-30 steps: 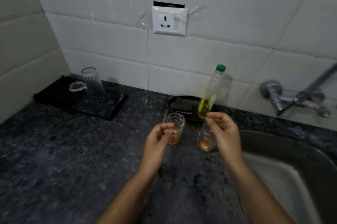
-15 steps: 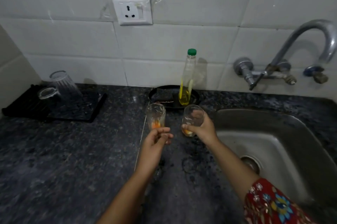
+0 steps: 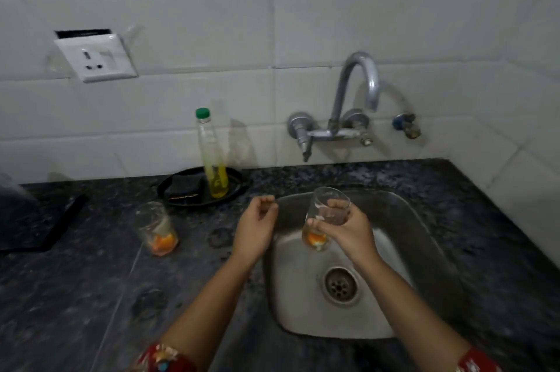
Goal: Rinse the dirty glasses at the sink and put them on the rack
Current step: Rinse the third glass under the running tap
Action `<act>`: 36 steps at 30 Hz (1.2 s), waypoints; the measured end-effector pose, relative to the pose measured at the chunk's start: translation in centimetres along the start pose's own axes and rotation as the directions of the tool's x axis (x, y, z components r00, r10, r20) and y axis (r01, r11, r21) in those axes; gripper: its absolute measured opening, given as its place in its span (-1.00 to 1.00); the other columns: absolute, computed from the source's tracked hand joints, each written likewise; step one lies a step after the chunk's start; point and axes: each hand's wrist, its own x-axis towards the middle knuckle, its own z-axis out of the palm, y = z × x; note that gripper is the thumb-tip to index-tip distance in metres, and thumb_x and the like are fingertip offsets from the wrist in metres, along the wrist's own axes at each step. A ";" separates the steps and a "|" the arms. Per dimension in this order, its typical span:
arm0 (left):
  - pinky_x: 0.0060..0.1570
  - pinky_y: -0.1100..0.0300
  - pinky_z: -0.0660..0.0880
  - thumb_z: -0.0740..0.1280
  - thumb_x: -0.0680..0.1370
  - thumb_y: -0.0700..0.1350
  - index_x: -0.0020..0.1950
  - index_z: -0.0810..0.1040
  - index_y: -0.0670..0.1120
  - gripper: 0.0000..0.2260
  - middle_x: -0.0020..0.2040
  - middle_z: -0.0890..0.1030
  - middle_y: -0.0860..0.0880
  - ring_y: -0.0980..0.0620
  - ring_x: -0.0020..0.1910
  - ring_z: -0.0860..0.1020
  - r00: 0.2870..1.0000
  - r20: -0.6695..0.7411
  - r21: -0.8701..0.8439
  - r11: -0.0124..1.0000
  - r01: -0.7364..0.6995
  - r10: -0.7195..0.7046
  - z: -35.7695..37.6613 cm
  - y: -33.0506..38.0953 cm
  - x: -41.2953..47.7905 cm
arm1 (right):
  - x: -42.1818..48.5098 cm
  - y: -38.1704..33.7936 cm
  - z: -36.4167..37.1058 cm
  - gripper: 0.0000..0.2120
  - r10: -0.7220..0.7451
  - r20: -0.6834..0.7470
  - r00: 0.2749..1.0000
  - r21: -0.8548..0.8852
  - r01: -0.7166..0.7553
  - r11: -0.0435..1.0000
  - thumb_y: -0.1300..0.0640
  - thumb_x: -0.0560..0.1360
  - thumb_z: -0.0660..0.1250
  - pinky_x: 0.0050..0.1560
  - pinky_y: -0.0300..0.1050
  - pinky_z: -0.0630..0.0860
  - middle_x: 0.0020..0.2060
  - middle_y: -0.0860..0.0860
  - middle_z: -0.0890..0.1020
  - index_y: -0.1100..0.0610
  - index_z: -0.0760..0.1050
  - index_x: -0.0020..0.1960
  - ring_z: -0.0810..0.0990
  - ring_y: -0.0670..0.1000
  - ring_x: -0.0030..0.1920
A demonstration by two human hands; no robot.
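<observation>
At the far left edge of the speckled dark stone counter (image 3: 91, 296), a black flat drying rack (image 3: 45, 220) is cut off by the frame, and whatever stands on it is only a blur. To its right, a clear tumbler-shaped glass (image 3: 157, 229) stands on the counter with orange residue pooled at its bottom. Farther back, a black oval tray (image 3: 169, 193) holds a dark rectangular sponge (image 3: 185, 188) and a tall clear plastic bottle (image 3: 212, 159) with a green cap and yellow liquid in its lower part. The left hand (image 3: 257, 226) hovers at the sink's left rim, fingers loosely curled, holding nothing. The right hand (image 3: 348, 229) grips a second clear glass (image 3: 325, 214), tilted, over the basin of the brushed steel sink (image 3: 424, 235); orange dregs sit in its base. A curved chrome tap (image 3: 360, 80) is fixed to the glossy white tiles (image 3: 424, 23) above the basin. Red patterned sleeves (image 3: 163, 359) are clipped by the near edge.
</observation>
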 end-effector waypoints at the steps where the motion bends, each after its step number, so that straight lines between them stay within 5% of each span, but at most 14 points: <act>1: 0.04 0.08 0.51 0.27 0.59 -0.10 0.17 0.48 -0.05 -0.84 0.10 0.62 -0.08 -0.09 0.08 0.59 1.000 -0.006 0.065 0.998 -0.002 0.002 1.8 1.1 1.0 | 0.4 0.1 -1.6 -0.45 0.005 -0.007 1.000 -0.016 -0.006 1.000 0.07 0.09 0.66 0.07 0.04 0.59 -0.12 -0.01 0.68 0.03 0.51 0.00 0.66 0.00 -0.06; 5: 0.26 0.03 0.36 0.14 0.62 0.12 0.46 0.27 -0.13 -0.51 0.32 0.50 -0.16 -0.16 0.29 0.46 0.999 -0.038 0.270 0.963 0.013 -0.002 8.0 6.2 4.1 | 2.4 0.6 -6.7 -0.43 0.049 -0.039 0.998 -0.035 -0.050 0.998 -0.02 -0.01 0.65 0.10 0.11 0.57 -0.15 -0.05 0.68 -0.03 0.50 -0.07 0.65 -0.01 -0.07; 9: 0.19 -0.02 0.39 -0.03 0.60 0.26 0.31 0.43 -0.25 -0.36 0.26 0.52 -0.29 -0.25 0.22 0.49 0.987 -0.110 0.364 0.919 0.150 -0.118 10.8 8.9 7.4 | 4.0 1.2 -8.9 -0.35 0.031 -0.018 0.999 -0.076 -0.032 0.997 -0.19 -0.14 0.59 0.09 0.10 0.58 -0.11 -0.08 0.67 -0.11 0.47 -0.10 0.65 -0.03 -0.04; 12: 0.09 -0.03 0.49 -0.12 0.58 0.32 0.12 0.56 -0.28 -0.25 0.06 0.61 -0.28 -0.23 0.03 0.57 0.978 -0.153 0.375 0.907 0.192 -0.144 11.1 9.2 9.0 | 4.7 1.1 -9.7 -0.42 0.009 0.018 1.000 -0.108 -0.007 0.994 -0.08 -0.03 0.63 0.11 0.07 0.57 -0.11 -0.13 0.65 -0.14 0.46 -0.09 0.64 -0.05 -0.02; 17: 0.10 -0.06 0.50 -0.19 0.56 0.34 0.13 0.54 -0.27 -0.21 -0.02 0.64 -0.27 -0.21 -0.03 0.60 0.978 -0.165 0.458 0.869 0.188 -0.124 10.6 9.2 10.1 | 5.6 0.9 -9.6 -0.42 -0.022 0.055 0.998 -0.127 0.029 0.991 -0.03 0.05 0.64 0.13 0.07 0.56 -0.06 -0.13 0.64 -0.13 0.46 -0.02 0.63 -0.03 0.00; 23: 0.01 0.01 0.53 -0.22 0.59 0.28 0.04 0.54 -0.29 -0.24 -0.18 0.67 -0.24 -0.16 -0.15 0.65 0.968 -0.144 0.204 0.952 0.230 -0.203 10.2 8.1 11.6 | 6.0 1.3 -8.2 -0.41 -0.023 0.058 0.998 -0.177 0.033 0.984 -0.14 0.01 0.61 0.09 0.07 0.57 -0.07 -0.11 0.65 -0.16 0.45 -0.03 0.64 -0.03 -0.02; 28: 0.14 0.01 0.49 -0.11 0.59 0.31 0.16 0.53 -0.17 -0.34 0.03 0.66 -0.20 -0.11 0.02 0.61 0.981 0.002 0.040 0.980 0.195 -0.195 9.9 5.9 10.8 | 6.3 1.7 -7.2 -0.40 -0.031 0.083 0.996 -0.154 0.043 0.987 -0.02 0.07 0.64 0.11 -0.04 0.56 -0.02 -0.11 0.64 -0.11 0.47 0.04 0.61 -0.08 0.02; 31: 0.23 0.10 0.42 0.25 0.60 -0.10 0.42 0.36 -0.14 -0.61 0.34 0.50 -0.15 -0.06 0.29 0.49 0.924 0.370 -0.049 0.992 0.118 -0.092 10.1 1.2 7.2 | 6.2 1.8 -7.1 -0.41 -0.054 0.143 0.988 -0.076 0.066 0.995 0.07 0.13 0.64 0.09 -0.17 0.54 0.03 -0.12 0.63 -0.09 0.47 0.08 0.59 -0.11 0.07; 34: 0.14 0.09 0.53 0.47 0.37 -0.32 0.50 0.20 0.02 -0.21 0.34 0.49 -0.01 0.03 0.28 0.51 0.773 0.635 -0.062 0.996 0.072 -0.016 11.5 -2.2 4.7 | 6.4 1.9 -7.0 -0.46 -0.072 0.198 0.978 -0.025 0.078 0.997 0.11 0.18 0.63 0.03 -0.22 0.54 -0.01 -0.13 0.64 -0.08 0.48 0.07 0.61 -0.09 0.07; 36: 0.09 0.09 0.57 0.48 0.34 -0.37 0.45 0.28 0.01 -0.24 0.26 0.55 -0.01 0.04 0.22 0.55 0.832 0.554 -0.098 0.993 0.058 0.006 12.8 -2.5 4.5 | 6.2 2.0 -6.7 -0.40 -0.104 0.216 0.971 -0.065 0.120 0.991 0.09 0.21 0.61 0.08 -0.24 0.51 0.07 -0.14 0.60 -0.07 0.44 0.17 0.57 -0.11 0.13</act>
